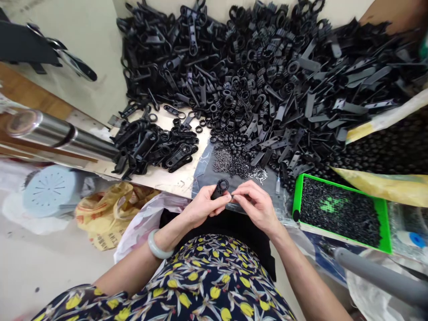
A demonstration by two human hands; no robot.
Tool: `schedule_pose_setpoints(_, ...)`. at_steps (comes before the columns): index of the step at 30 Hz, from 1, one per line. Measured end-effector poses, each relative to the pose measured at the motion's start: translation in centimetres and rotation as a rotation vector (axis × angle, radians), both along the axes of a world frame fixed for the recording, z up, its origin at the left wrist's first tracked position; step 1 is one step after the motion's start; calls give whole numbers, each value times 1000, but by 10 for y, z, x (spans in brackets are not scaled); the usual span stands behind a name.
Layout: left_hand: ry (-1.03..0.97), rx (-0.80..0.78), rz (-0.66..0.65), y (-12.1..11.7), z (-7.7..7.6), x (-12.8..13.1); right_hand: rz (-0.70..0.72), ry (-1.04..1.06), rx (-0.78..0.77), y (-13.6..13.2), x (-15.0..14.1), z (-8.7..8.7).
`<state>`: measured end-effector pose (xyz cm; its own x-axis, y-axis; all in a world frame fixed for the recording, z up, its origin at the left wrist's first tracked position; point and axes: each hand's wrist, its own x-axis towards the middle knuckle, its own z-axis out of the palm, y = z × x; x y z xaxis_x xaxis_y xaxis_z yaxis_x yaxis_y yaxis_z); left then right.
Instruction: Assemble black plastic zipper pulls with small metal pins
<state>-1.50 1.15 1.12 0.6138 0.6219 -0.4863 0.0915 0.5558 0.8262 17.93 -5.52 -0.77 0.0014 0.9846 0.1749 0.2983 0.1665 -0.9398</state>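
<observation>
In my left hand (205, 206) is a black plastic part (220, 189) with a round ringed end that points up and away from me. The fingers wrap round its body and hide most of it. Close beside it, my right hand (256, 203) pinches with thumb and forefinger at the part's right side. A tiny dark piece seems to be between those fingertips, too small to name. Just beyond the hands lie small heaps of grey springs or similar bits (222, 160), little black pieces (240, 167) and silvery pins (259, 174).
A large pile of black plastic parts (234, 67) covers the back of the table. Several assembled-looking pieces (157, 145) lie at left, beside a steel flask (60, 133). A green tray (386, 227) of small black bits stands at right. Bags (107, 214) hang below the left edge.
</observation>
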Motion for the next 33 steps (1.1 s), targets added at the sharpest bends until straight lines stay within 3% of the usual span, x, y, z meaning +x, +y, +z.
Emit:
schedule_pose_setpoints(11,-20,-41,-12,0,-3,-5,41,9,-22,2,-2,0)
schedule_pose_setpoints(18,-57,-149,202,-6,1,7,-75,42,14,-5,-12,0)
schedule_pose_setpoints(22,-114,-260,319,-11,2,15,-170,-56,57,-13,-22,2)
schedule_pose_setpoints(26,-155,-330,345,-13,3,19,-275,-122,92,-17,-30,2)
schedule_pose_setpoints(33,-153,-332,341,-15,3,21,-332,-213,144,-18,-33,-1)
